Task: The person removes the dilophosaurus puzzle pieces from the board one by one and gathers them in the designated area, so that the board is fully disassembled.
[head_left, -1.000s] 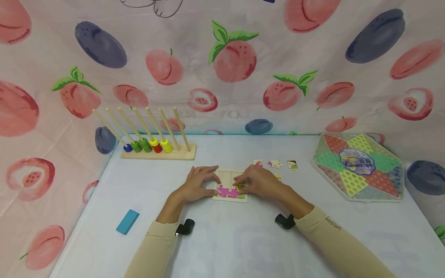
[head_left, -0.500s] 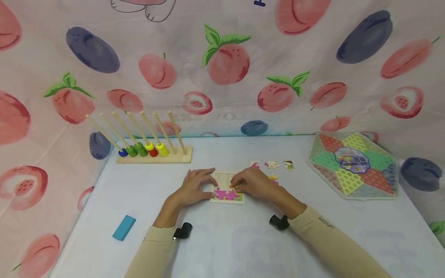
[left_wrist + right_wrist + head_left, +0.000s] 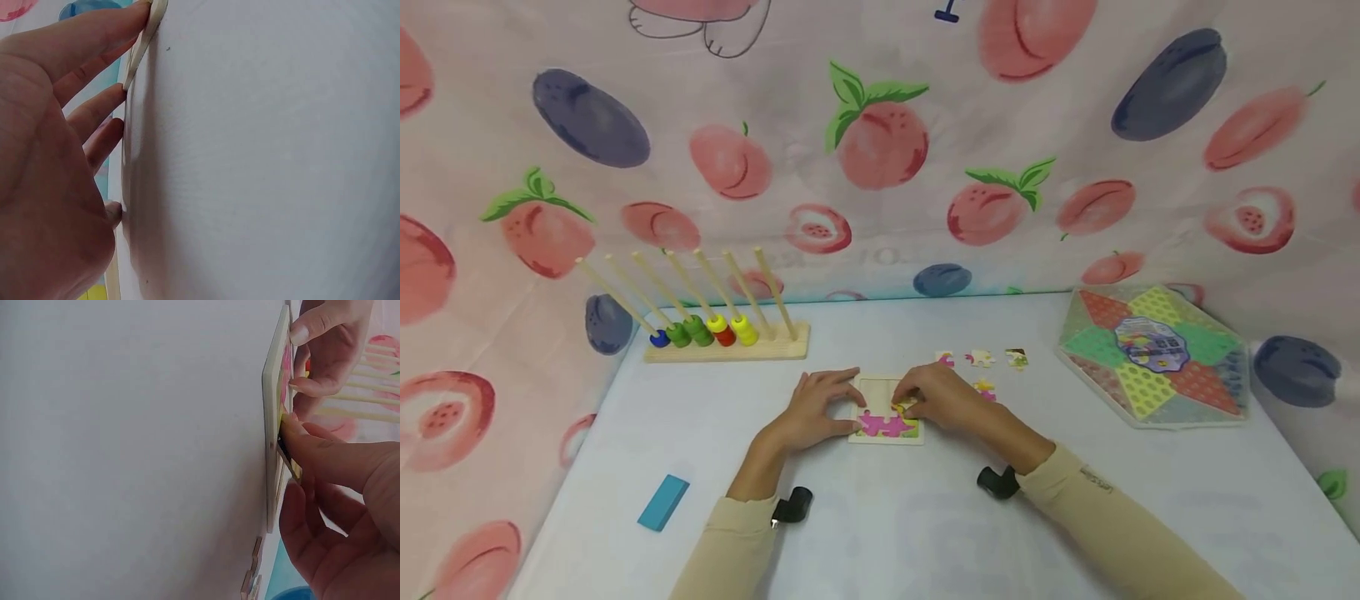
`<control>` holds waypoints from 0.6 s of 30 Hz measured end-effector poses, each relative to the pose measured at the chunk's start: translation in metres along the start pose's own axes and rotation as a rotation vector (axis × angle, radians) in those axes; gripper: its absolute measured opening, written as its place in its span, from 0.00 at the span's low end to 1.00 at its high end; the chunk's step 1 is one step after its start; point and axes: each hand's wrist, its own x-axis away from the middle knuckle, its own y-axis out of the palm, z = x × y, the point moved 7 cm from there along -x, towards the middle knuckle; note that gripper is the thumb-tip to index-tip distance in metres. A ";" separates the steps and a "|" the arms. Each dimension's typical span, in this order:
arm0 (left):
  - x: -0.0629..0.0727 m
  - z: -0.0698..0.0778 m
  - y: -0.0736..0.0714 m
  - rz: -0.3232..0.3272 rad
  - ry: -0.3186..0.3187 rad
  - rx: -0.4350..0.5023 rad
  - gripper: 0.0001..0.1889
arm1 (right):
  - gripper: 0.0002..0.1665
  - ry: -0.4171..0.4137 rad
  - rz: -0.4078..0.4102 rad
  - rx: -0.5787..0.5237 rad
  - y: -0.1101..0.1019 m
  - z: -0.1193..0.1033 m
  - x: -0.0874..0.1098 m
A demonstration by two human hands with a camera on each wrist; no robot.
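Note:
A small wooden puzzle tray (image 3: 877, 387) lies on the table, with joined pink and green jigsaw pieces (image 3: 880, 425) along its near side. My left hand (image 3: 816, 408) rests at its left side, thumb and fingertips touching the rim with the fingers spread. Over the tray's right part, my right hand (image 3: 943, 402) pinches a puzzle piece (image 3: 289, 457) between thumb and finger. In the right wrist view this piece stands tilted against the tray; its picture is mostly hidden by the fingers.
Several loose puzzle pieces (image 3: 980, 358) lie behind my right hand. A wooden bead abacus (image 3: 726, 350) stands at the back left, a blue block (image 3: 663, 502) lies at the left, and a hexagonal Chinese checkers box (image 3: 1153, 354) sits at the right. A fruit-print cloth (image 3: 880, 233) hangs behind.
The head view has shifted slightly. My right fingers have drawn together on the piece and uncovered more of the tray's lower right. The left hand keeps its place at the rim.

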 end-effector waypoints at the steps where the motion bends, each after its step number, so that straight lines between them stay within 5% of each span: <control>1: 0.000 0.000 0.000 -0.001 0.001 0.002 0.10 | 0.10 0.007 0.000 0.001 0.000 0.000 0.000; 18: -0.002 0.001 0.000 0.003 -0.009 -0.025 0.10 | 0.12 0.017 -0.006 -0.092 0.000 0.004 0.002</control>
